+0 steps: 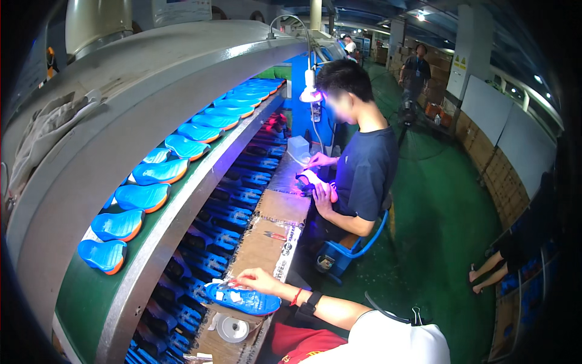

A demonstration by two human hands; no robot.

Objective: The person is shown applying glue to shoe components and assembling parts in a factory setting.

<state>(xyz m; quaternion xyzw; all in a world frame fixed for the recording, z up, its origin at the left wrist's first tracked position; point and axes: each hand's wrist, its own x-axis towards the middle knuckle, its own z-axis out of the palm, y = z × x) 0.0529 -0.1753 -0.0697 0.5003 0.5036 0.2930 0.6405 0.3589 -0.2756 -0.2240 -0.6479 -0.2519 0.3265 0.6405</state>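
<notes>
My right hand [259, 281] comes in from the lower right, a red cord and a dark band on its wrist. Its fingers are pinched together over a blue shoe sole [250, 301] lying on the cardboard-covered bench. Small white patches dot the sole's top, and a bit of red shows at my fingertips, too small to name. Just nearer on the bench is a round white dish-like thing [233, 329]. Farther along lies a small red-handled tool [276, 235]. My left hand is outside the picture.
Blue soles with orange edges line a green conveyor belt [85, 309] under a grey metal hood [66, 176]. Below it runs a rack of dark and blue parts [212, 261]. A seated co-worker [367, 164] handles a shoe part [318, 182] under a purple lamp [311, 95]. Another person stands farther back.
</notes>
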